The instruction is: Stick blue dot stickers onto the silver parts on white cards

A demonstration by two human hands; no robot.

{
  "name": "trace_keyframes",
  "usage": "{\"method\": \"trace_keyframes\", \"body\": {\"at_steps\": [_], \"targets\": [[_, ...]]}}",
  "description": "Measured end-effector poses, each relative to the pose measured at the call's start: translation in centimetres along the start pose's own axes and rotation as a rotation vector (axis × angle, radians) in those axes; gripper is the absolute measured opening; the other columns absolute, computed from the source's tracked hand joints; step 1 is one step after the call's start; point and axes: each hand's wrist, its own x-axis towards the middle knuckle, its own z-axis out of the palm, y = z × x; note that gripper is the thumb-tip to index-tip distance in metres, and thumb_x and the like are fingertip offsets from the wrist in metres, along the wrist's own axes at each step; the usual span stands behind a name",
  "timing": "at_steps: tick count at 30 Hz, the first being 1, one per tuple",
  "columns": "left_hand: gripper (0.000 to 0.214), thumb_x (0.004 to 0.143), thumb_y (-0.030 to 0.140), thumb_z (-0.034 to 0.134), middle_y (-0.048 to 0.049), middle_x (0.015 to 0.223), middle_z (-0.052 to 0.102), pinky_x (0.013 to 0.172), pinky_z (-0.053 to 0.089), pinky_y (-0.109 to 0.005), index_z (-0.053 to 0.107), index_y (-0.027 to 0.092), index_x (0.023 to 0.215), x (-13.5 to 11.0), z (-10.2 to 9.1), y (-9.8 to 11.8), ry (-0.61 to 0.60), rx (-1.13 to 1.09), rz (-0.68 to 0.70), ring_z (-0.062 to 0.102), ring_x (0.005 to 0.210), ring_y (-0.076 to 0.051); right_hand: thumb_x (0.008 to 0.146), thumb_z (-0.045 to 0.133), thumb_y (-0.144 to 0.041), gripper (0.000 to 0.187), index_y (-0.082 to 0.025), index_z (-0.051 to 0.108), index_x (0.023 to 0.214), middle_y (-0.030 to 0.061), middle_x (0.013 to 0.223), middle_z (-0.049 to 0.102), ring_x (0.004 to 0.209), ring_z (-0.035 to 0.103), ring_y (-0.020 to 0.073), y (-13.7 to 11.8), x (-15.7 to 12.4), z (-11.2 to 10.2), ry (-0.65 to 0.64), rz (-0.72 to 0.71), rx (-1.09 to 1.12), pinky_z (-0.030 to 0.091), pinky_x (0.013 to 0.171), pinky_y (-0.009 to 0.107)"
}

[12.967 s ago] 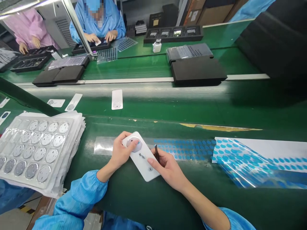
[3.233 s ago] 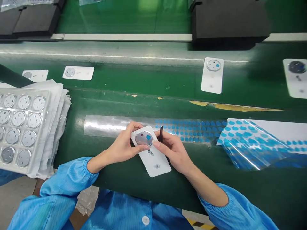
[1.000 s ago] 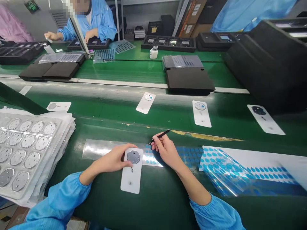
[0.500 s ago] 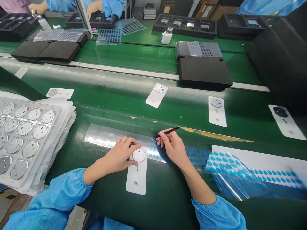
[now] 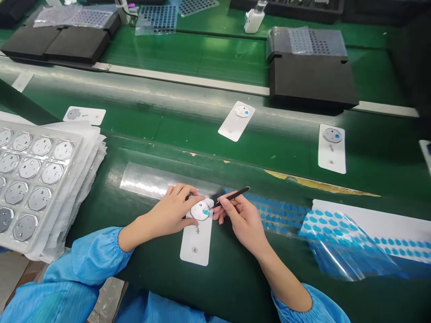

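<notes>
A white card (image 5: 194, 249) lies on the green bench with a round silvery-white disc (image 5: 198, 211) at its top end. My left hand (image 5: 173, 211) steadies it from the left, thumb and fingertips closed about the disc's edge. Black tweezers (image 5: 237, 194) are pinched in my right hand (image 5: 240, 220), pointing down and left. Their tip is at a small blue sticker (image 5: 205, 211) on the right part of the disc. Whether the tip still grips the sticker is too small to tell. Behind my right hand runs a clear film strip with blue stickers (image 5: 279, 215).
At left, a clear tray (image 5: 33, 215) of discs rests on stacked white sheets. More cards with discs, such as this one (image 5: 332, 148), lie on the green belt. Black foam boxes (image 5: 310, 80) stand farther back. Sticker sheets (image 5: 357, 264) curl at the right.
My right hand has brought the tweezers left from the sticker strip to the disc, where a blue spot now shows. My left hand stays at the card. The view has tilted downward.
</notes>
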Motion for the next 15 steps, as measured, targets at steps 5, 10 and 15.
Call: {"method": "trace_keyframes", "body": {"at_steps": [5,10,15], "targets": [[0.064,0.087,0.038,0.079,-0.0114,0.136,0.051,0.100,0.047,-0.049,0.047,0.024,0.141,0.07,0.03,-0.12,-0.002,0.003,0.006,0.048,0.122,-0.029,0.098,0.067,-0.056,0.041,-0.016,0.060,0.101,0.0072,0.078,0.073,0.058,0.068,0.0163,0.56,0.21,-0.05,0.004,0.062,-0.022,0.058,0.054,0.026],[0.070,0.084,0.041,0.082,-0.0116,0.137,0.051,0.104,0.046,-0.049,0.047,0.024,0.143,0.03,0.16,-0.29,0.015,0.021,0.019,0.047,0.122,-0.029,0.098,0.067,-0.058,0.043,-0.016,0.061,0.103,0.0076,0.079,0.073,0.060,0.069,0.0169,0.46,0.19,-0.18,0.010,0.071,-0.051,0.059,0.054,0.026],[0.066,0.086,0.039,0.080,-0.0130,0.137,0.052,0.103,0.046,-0.049,0.049,0.024,0.143,0.25,-0.08,-0.09,-0.008,0.012,0.006,0.048,0.123,-0.031,0.096,0.068,-0.061,0.045,-0.016,0.061,0.101,0.0076,0.077,0.073,0.056,0.067,0.0166,0.27,0.22,-0.13,0.004,0.070,-0.063,0.058,0.053,0.027]]}}
